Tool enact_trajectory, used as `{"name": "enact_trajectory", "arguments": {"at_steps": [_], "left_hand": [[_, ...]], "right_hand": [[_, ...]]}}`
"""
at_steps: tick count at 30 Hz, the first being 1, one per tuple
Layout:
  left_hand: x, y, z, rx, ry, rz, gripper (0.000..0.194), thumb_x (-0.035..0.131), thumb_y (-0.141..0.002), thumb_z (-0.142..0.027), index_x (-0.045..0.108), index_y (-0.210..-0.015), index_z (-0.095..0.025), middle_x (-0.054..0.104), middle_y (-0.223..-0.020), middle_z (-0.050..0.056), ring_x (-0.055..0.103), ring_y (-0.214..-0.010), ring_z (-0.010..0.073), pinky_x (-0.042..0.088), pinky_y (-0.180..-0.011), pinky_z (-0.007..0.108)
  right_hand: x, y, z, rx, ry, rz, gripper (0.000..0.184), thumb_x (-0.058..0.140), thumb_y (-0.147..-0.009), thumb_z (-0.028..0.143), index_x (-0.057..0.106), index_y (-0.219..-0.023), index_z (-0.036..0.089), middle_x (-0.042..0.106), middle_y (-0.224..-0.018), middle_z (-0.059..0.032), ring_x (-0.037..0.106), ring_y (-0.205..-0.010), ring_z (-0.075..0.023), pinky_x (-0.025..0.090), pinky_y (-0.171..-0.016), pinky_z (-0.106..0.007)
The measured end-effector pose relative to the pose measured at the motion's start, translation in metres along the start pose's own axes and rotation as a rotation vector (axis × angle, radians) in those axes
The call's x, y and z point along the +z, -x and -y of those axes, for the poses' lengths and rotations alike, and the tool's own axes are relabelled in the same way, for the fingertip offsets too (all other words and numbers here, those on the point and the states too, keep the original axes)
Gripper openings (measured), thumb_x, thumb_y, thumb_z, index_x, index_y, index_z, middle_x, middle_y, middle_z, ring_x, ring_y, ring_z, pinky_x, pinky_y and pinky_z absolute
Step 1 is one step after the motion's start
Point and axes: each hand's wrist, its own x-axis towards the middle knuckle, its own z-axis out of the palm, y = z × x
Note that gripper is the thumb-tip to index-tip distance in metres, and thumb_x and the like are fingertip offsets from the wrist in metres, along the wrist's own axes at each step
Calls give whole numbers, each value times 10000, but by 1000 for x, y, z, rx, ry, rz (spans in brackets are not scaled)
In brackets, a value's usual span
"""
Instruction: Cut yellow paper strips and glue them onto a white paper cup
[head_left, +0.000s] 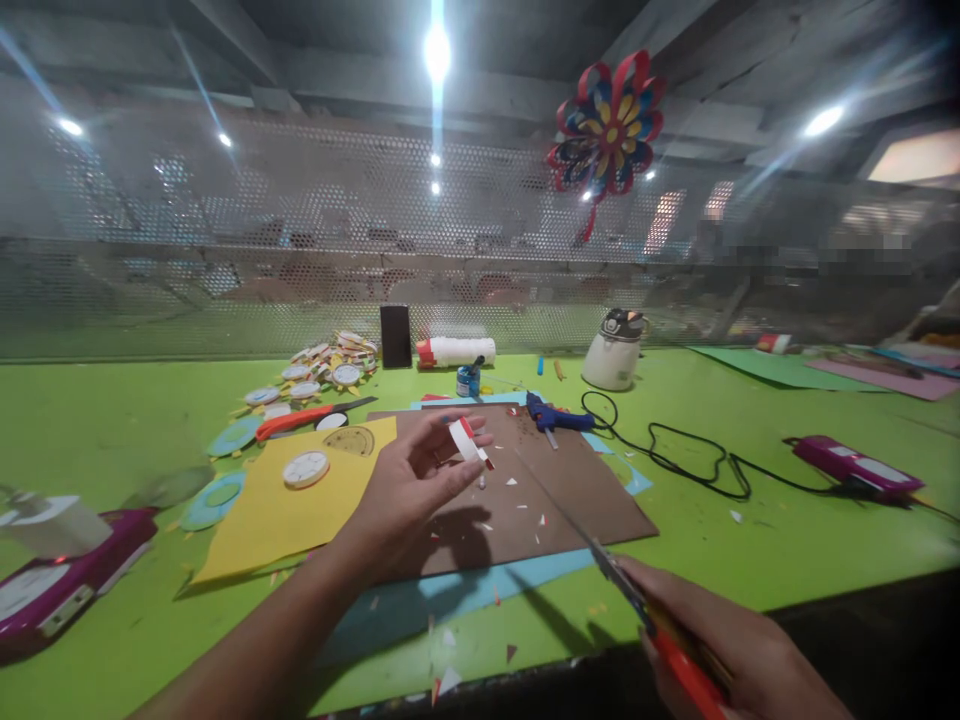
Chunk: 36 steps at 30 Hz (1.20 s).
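My left hand [409, 480] is raised over a brown card sheet [570, 500] and pinches a small red-and-white paper piece [469, 440] between thumb and fingers. At the bottom right, my right hand [720, 640] grips scissors [600, 555] with orange-red handles. Their thin blades point up and left toward the paper piece, with the tips close to it but apart. Small paper scraps lie on the brown sheet below.
On the green table [750, 520] lie a yellow sheet [277, 510] with a round disc, a blue sheet, a blue glue gun [555, 418] with black cord, several paper discs, a white roll, a kettle-like jug [615, 350], and purple devices left and right. A mesh wall stands behind.
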Motion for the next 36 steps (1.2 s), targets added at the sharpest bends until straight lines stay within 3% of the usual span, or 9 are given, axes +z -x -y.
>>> {"name": "enact_trajectory", "arguments": {"at_steps": [5, 9, 17, 21, 23, 25, 26, 32, 36], "left_hand": [[-5, 0, 4, -47, 22, -5, 459, 680, -752, -246, 558, -1191, -193, 650, -1129, 128, 615, -997, 251, 464, -879, 407], [-4, -2, 7, -40, 130, -66, 434, 711, -718, -216, 575, -1130, -206, 657, -1048, 83, 623, -952, 229, 488, -842, 379], [-12, -11, 15, 5, 279, -135, 412, 709, -720, -173, 504, -1077, -154, 592, -1080, 113, 596, -1020, 225, 445, -944, 415], [-13, -12, 14, 4, 250, -162, 519, 736, -684, -161, 495, -1143, -170, 586, -1131, 110, 578, -1067, 224, 406, -990, 397], [-11, -12, 13, 7, 219, -140, 564, 740, -673, -156, 496, -1181, -176, 577, -1172, 113, 566, -1084, 220, 394, -996, 378], [-9, -11, 12, 7, 213, -96, 602, 740, -668, -149, 488, -1214, -184, 563, -1215, 117, 554, -1099, 219, 394, -990, 365], [-9, -11, 11, 6, 220, -72, 621, 740, -664, -143, 482, -1227, -191, 561, -1228, 118, 548, -1108, 219, 396, -985, 360], [-10, -11, 13, -7, 195, -13, 521, 742, -661, -126, 537, -1135, -197, 607, -1191, 103, 549, -1110, 218, 408, -964, 348], [-11, -10, 13, 6, 72, -20, 405, 711, -710, -166, 568, -1088, -194, 630, -1161, 93, 587, -1046, 208, 433, -933, 346]], "right_hand": [[-5, -16, -28, 174, 161, 105, 385, 493, -833, 244, 557, -1213, 233, 689, -1115, -76, 666, -971, -240, 535, -790, -299], [0, -36, -54, 197, 314, 213, 314, 451, -826, 214, 625, -1086, 191, 711, -934, -107, 670, -840, -274, 500, -695, -346], [-3, -74, -71, 52, 371, 334, 320, 490, -841, 297, 616, -1117, 195, 655, -944, -124, 614, -850, -248, 453, -711, -334], [-8, -86, -60, 17, 398, 263, 287, 467, -857, 303, 671, -1009, 171, 618, -924, -152, 562, -891, -290, 429, -764, -422], [-9, -95, -47, 24, 191, 159, 314, 505, -842, 291, 647, -1095, 172, 606, -1009, -151, 535, -936, -282, 398, -831, -455], [-6, -110, -32, 120, -338, 96, 288, 587, -808, 316, 667, -1053, 186, 635, -991, -113, 553, -853, -231, 403, -836, -438], [-3, -118, -25, 143, -448, 96, 271, 597, -803, 343, 674, -1013, 188, 651, -956, -97, 565, -821, -210, 424, -817, -415], [33, -157, -1, 263, -941, 258, 377, 507, -840, 478, 645, -897, 132, 648, -690, -67, 608, -564, -149, 497, -538, -301], [50, -158, 2, 317, -1183, 321, 285, 659, -755, 394, 651, -827, 119, 653, -659, -58, 606, -517, -125, 497, -487, -252]]}}
